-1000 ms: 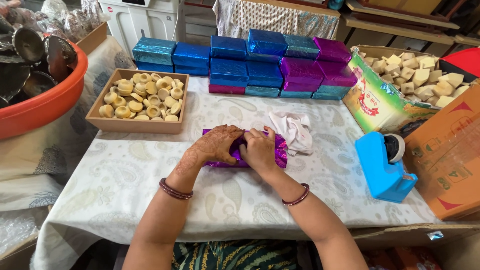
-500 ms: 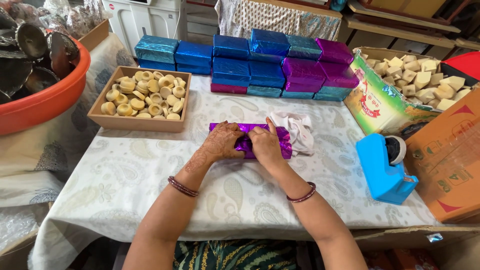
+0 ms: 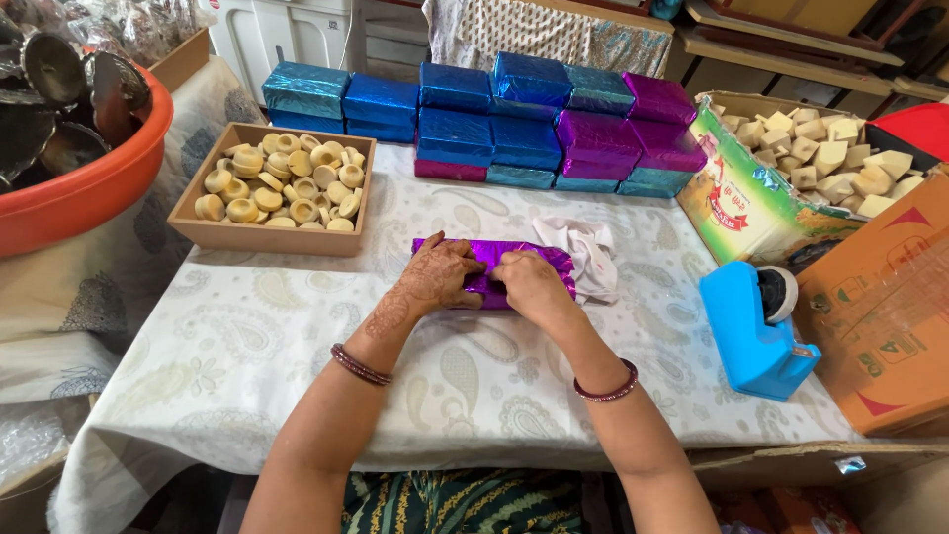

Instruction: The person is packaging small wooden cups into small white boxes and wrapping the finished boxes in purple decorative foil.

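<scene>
Presently, from my remote station, I record both hands pressed onto a purple packet (image 3: 494, 259) lying near the middle of the tabletop (image 3: 247, 346), slightly toward the far edge. The left hand (image 3: 435, 279) lies flat over the packet's left half, fingers spread and curled down onto the foil. The right hand (image 3: 531, 284) covers the packet's centre and right part, fingers bent and pinching the foil at the near side. Both hands are closed narrowly on the packet; I cannot tell whether it is lifted off the cloth at all.

A white cloth (image 3: 591, 249) lies crumpled just beside the packet's right end, touching it.

Toward the far left corner sits a tray (image 3: 262, 235) filled with small pale round cups (image 3: 282, 183). Along the far edge stands a stack (image 3: 494, 119) of foil-wrapped blocks, blue on the left and centre, purple toward the right, two layers high in places.

At the right edge stands a blue tape dispenser (image 3: 753, 331), well apart from the hands. Beyond it an open carton (image 3: 751, 203) holds pale cut blocks (image 3: 830, 153), and an orange box (image 3: 875, 316) leans against the tabletop's right side.

Off the left edge, a red tub (image 3: 84, 193) holds dark metal dishes (image 3: 59, 94).

Each wrist carries a dark bangle (image 3: 605, 389).
</scene>
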